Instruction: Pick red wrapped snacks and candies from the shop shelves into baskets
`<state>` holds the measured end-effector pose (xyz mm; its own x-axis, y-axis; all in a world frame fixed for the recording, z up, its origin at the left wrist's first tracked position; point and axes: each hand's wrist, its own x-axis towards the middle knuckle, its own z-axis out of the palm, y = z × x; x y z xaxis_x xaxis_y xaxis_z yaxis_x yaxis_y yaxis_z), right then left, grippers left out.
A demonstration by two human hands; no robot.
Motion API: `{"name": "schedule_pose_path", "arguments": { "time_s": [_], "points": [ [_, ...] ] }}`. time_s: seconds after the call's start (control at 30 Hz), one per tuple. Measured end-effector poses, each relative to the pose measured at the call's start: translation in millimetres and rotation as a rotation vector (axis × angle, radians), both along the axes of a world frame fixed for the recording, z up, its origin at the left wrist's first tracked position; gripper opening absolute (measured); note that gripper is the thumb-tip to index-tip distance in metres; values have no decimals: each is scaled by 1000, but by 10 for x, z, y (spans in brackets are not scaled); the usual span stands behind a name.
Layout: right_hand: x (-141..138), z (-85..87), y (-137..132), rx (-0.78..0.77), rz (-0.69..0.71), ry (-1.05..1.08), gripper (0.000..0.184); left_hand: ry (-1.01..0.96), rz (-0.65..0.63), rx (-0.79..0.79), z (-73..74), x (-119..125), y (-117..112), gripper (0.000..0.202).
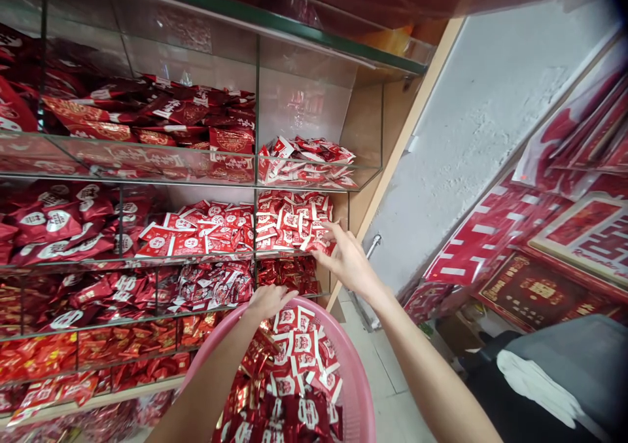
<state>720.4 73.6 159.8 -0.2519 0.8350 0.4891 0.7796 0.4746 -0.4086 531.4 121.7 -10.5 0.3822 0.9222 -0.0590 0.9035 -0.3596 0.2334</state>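
A pink plastic basket (360,371) in front of me holds small red-and-white candy packets (304,345), with darker red and gold ones beside them. My left hand (267,301) is closed over the basket's far rim; its fingertips are partly hidden. My right hand (348,260) reaches to the right-hand shelf compartment. Its thumb and fingers are apart, around the edge of a pile of red-and-white candy packets (289,224). Whether it touches the nearest packet, I cannot tell.
Glass dividers and front panels (196,161) split the shelves into compartments of red packets. A wooden side panel (392,155) borders the shelf on the right. Beyond it are a white wall (441,148), red packaging (466,247) and a white glove (537,387).
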Motion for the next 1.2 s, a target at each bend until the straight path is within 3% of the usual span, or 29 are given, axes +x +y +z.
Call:
{"name": "schedule_pose_path", "arguments": {
  "time_s": [0.1,0.2,0.4,0.53,1.0,1.1,1.2],
  "points": [
    [-28,-197,-282,-44,161,21,54,20,-5,-2,-22,-7,10,72],
    [-92,-518,-455,-166,269,-46,55,28,-18,-7,-30,-15,13,65],
    [-151,-1215,-526,-282,324,-250,55,13,-11,12,4,-8,-4,74],
    [-179,-1443,-504,-282,326,-297,55,2,-1,6,17,-1,-13,76],
    [-375,-1614,-441,-305,329,-326,59,8,3,4,-9,-2,-3,68],
    [-372,-1550,-431,-306,331,-303,61,6,5,3,-17,-10,4,67],
    [-335,-1335,-400,-248,335,-274,61,1,-10,2,-32,-22,12,65]
  ]
}}
